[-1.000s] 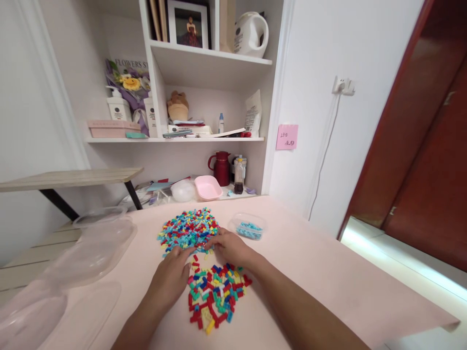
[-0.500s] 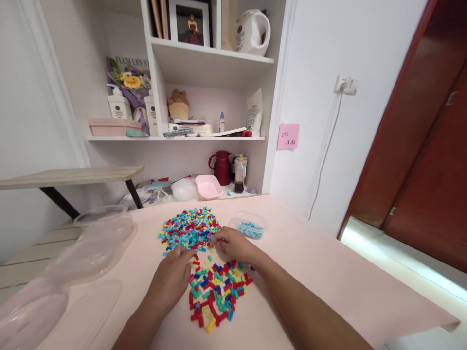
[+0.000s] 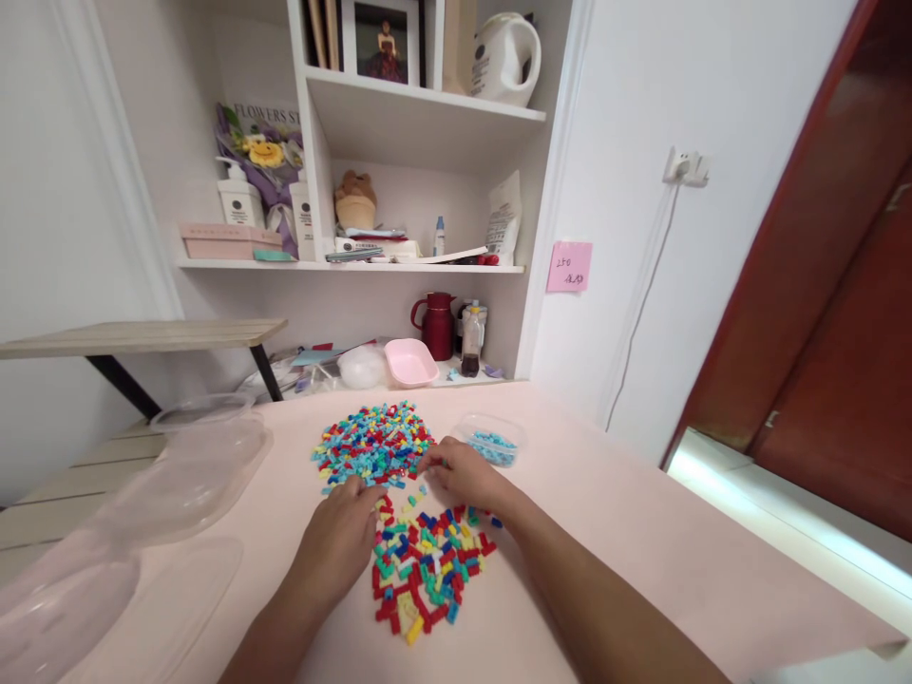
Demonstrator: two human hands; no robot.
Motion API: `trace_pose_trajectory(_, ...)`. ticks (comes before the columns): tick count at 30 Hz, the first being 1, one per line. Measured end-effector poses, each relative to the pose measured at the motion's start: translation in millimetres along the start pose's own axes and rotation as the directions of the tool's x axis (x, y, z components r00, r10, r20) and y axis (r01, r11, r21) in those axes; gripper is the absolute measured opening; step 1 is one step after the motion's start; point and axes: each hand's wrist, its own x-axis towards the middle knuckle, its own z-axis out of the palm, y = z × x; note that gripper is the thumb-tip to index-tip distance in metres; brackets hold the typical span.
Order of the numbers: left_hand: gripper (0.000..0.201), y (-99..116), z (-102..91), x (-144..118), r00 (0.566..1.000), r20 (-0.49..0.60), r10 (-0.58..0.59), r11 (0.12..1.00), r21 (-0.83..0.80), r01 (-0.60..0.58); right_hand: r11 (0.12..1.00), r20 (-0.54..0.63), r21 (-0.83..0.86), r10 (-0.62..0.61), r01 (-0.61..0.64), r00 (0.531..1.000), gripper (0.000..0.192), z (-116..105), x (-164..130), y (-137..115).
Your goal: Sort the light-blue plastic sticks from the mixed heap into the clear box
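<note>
A big heap of small toy building bricks [image 3: 370, 442] in mixed colours lies toward the back of the table, light blue ones plentiful. Nearer me spreads a looser patch of bricks [image 3: 431, 565], mostly red, green, yellow and dark blue. My left hand [image 3: 346, 527] rests at the heap's front edge, fingers curled together; whatever is in them is hidden. At the heap's right edge, my right hand [image 3: 463, 472] has its fingers bent inward, and I cannot make out what they hold. Just behind it stands a clear plastic tub [image 3: 497, 446] with light blue bricks inside.
Clear plastic containers and lids [image 3: 189, 475] lie along the table's left side, beside a small wooden rack [image 3: 142, 334]. At the back are a pink bowl [image 3: 411, 363], a dark red jug [image 3: 437, 326] and a bottle [image 3: 471, 347]. White shelves [image 3: 427, 103] rise behind.
My right hand has drawn slightly right, away from the heap. A few bricks lie in the gap between my hands. The view has shifted slightly.
</note>
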Motion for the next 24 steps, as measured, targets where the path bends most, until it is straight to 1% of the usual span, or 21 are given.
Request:
trace_pose_trajectory(3, 0.041, 0.2, 0.2, -0.5, 1.000, -0.004, -0.008, 1.000, 0.003, 0.008, 1.000, 0.025, -0.025, 0.007, -0.007, 1.000, 0.025, -0.9, 0.0, 1.1)
trace_pose_trajectory(7, 0.041, -0.9, 1.9, -0.4, 1.000, -0.008, -0.004, 1.000, 0.007, 0.004, 1.000, 0.091, 0.002, -0.015, 0.015, 0.996, 0.025, -2.3, -1.9, 0.9)
trace_pose_trajectory(14, 0.040, 1.8, -1.1, -1.7, 1.000, 0.006, -0.013, 1.000, 0.009, 0.013, 1.000, 0.110, 0.030, -0.005, 0.002, 0.994, 0.019, -4.1, -4.3, -6.9)
trace_pose_trajectory(17, 0.039, 1.5, -1.6, -1.7, 1.000, 0.008, -0.006, 1.000, 0.010, 0.005, 1.000, 0.090, 0.007, -0.007, 0.006, 0.996, 0.023, -5.2, -4.9, -9.4)
trace_pose_trajectory(20, 0.038, 0.0, -0.4, -1.1, 1.000, -0.003, 0.006, 1.000, 0.007, -0.006, 0.999, 0.064, -0.030, -0.036, 0.038, 0.997, 0.034, -5.7, -5.5, -8.4)
trace_pose_trajectory(22, 0.038, -0.4, 0.4, -1.0, 1.000, -0.008, 0.003, 1.000, 0.001, -0.003, 0.999, 0.072, -0.005, -0.042, 0.043, 0.997, 0.037, -5.9, -6.2, -6.2)
trace_pose_trajectory(24, 0.039, -0.3, 0.8, -1.3, 1.000, -0.007, -0.005, 1.000, -0.007, 0.005, 0.998, 0.105, 0.037, -0.048, 0.044, 0.993, 0.035, -5.9, -6.9, -3.7)
